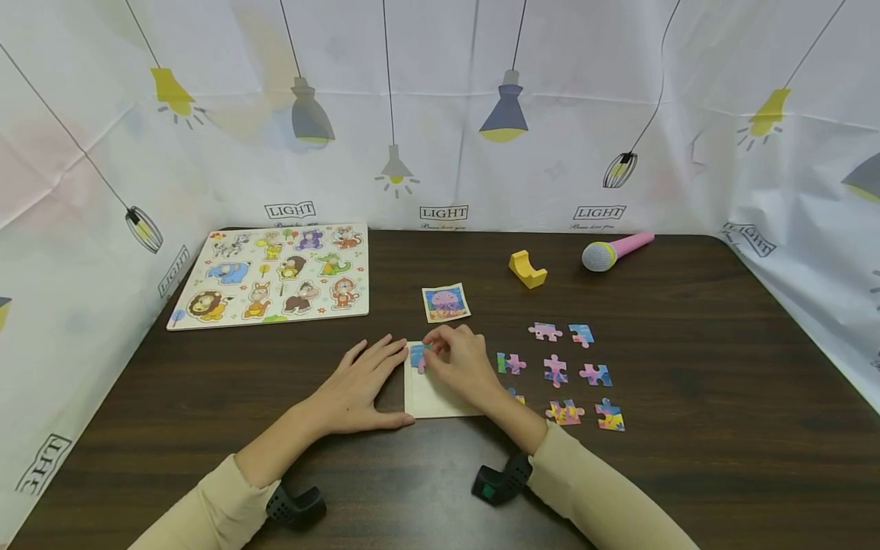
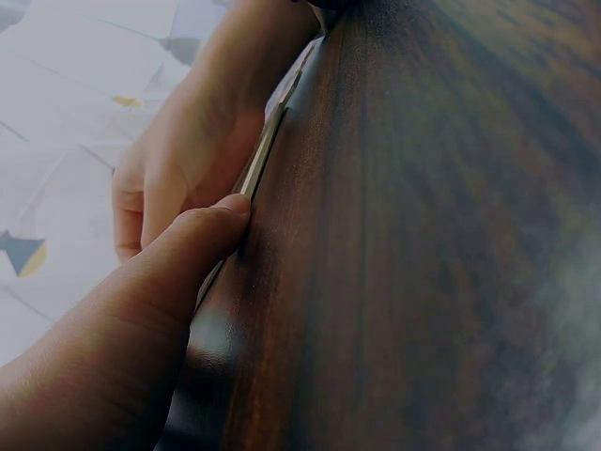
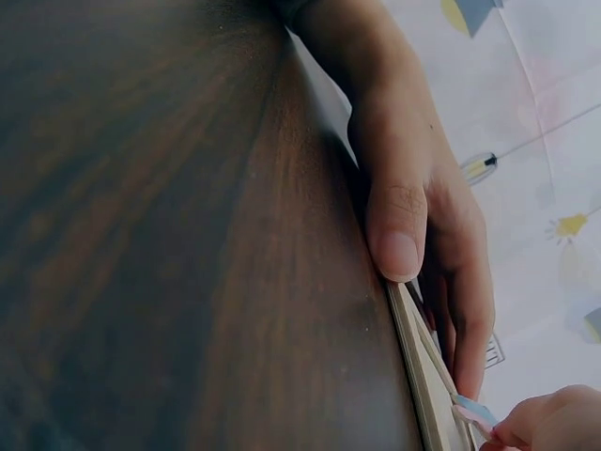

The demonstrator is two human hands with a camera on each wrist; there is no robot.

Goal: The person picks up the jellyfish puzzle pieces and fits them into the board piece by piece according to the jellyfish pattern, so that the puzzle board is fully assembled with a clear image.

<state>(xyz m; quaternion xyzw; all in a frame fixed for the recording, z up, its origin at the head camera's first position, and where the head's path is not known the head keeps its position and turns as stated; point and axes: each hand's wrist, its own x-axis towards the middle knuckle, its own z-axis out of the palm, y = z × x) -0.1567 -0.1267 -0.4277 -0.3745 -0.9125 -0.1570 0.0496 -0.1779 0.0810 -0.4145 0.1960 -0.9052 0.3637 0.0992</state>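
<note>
A pale wooden puzzle tray (image 1: 440, 397) lies flat in front of me. My left hand (image 1: 360, 388) is spread at its left side, with the thumb at the near corner and the fingertips at the upper left edge. Over the tray, my right hand (image 1: 464, 365) pinches a blue and pink jigsaw piece (image 1: 416, 356) at the upper left corner. In the right wrist view that jigsaw piece (image 3: 476, 413) is tilted against the tray's raised rim (image 3: 434, 362). Part of the tray is hidden under the right hand and forearm.
Several loose jigsaw pieces (image 1: 555, 370) lie in rows right of the tray, one partly behind my right wrist. Beyond it sit a pink jellyfish picture card (image 1: 445, 303), a yellow curved block (image 1: 528, 270) and a toy microphone (image 1: 616, 250). An animal puzzle board (image 1: 275, 275) lies far left.
</note>
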